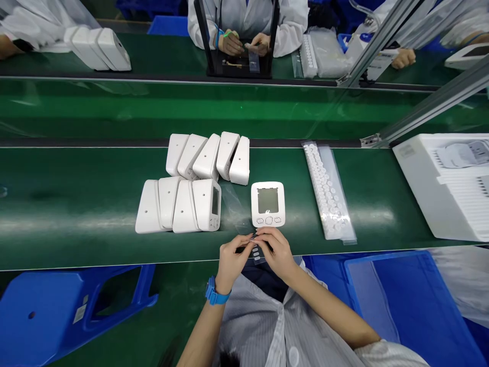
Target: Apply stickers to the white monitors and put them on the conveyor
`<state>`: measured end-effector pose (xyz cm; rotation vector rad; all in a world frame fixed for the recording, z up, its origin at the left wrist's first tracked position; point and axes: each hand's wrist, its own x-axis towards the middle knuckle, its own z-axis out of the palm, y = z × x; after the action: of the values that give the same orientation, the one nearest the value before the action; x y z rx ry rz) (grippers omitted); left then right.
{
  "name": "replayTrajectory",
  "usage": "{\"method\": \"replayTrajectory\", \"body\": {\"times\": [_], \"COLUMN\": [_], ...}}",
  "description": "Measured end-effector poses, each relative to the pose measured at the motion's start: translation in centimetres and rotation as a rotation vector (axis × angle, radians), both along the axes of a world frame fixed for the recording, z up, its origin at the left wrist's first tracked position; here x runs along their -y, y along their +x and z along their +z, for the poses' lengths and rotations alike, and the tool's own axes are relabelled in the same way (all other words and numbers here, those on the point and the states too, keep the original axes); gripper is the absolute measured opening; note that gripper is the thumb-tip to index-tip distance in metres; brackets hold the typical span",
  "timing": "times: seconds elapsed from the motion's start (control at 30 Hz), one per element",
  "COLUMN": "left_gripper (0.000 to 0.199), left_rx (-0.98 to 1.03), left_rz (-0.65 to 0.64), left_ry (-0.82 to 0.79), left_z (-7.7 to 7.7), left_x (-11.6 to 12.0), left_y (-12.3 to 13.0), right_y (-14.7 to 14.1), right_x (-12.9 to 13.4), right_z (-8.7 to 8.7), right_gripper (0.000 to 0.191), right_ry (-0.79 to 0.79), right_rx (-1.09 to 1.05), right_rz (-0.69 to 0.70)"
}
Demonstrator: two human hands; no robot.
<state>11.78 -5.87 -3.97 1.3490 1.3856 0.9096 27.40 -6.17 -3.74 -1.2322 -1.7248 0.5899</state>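
My left hand (234,257) and my right hand (275,252) meet at the table's front edge, fingertips pinched together. Between them hangs a clear strip with small pale ovals (256,253), like a sheet of stickers; the fingers hide its upper part. Just beyond my fingertips a white monitor (268,220) lies face up, with a grey screen and oval buttons below it. To the left, several more white monitors (185,206) stand on edge in a row, leaning together. Behind them is a second row of white monitors (206,158). A thin clear film (233,204) lies beside the front row.
A clear bag of small round white parts (328,196) lies right of the monitor. A large white box-like casing (443,188) stands at the far right. Below are a blue stool (42,316) and a blue bin (424,306). Co-workers' hands (244,44) work beyond the green divider.
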Motion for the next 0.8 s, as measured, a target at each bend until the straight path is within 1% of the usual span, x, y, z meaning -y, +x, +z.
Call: {"method": "replayTrajectory", "body": {"times": [0.17,0.3,0.33,0.43,0.5,0.57,0.67,0.73,0.8], "left_gripper": [0.015,0.017,0.02,0.033,0.037,0.033,0.023,0.026,0.032], "left_rx": [-0.035,-0.056,-0.058,-0.063,-0.078,-0.096,-0.118,-0.17,-0.242], "left_rz": [-0.012,0.011,0.024,0.042,0.03,0.017,0.003,-0.007,-0.009], "left_ry": [0.027,0.058,0.065,0.069,0.061,0.024,-0.062,-0.063,-0.026], "left_z": [-0.2,-0.1,0.1,0.9,1.6,2.3,2.9,3.0,2.9], "left_x": [0.3,0.6,0.6,0.5,0.3,0.0,-0.6,-1.2,-1.8], "left_y": [0.2,0.7,0.8,0.7,0.6,0.4,0.4,0.6,1.0], "right_y": [0.1,0.8,1.3,3.6,5.3,6.6,7.3,7.2,7.1], "right_x": [0.7,0.8,0.6,-0.7,-1.7,-2.6,-3.4,-3.7,-3.9], "right_z": [0.1,0.5,0.6,1.0,1.2,1.3,1.4,1.5,1.6], "right_gripper": [0.015,0.017,0.016,0.01,0.008,0.008,0.008,0.01,0.012], "right_ry": [-0.012,-0.019,-0.026,-0.062,-0.117,-0.192,-0.262,-0.28,-0.302], "right_rx": [0.037,0.034,0.028,0.018,0.016,0.013,0.001,-0.001,0.002], "right_rz": [0.007,-0.002,-0.036,-0.205,-0.266,-0.254,-0.204,-0.177,-0.154]}}
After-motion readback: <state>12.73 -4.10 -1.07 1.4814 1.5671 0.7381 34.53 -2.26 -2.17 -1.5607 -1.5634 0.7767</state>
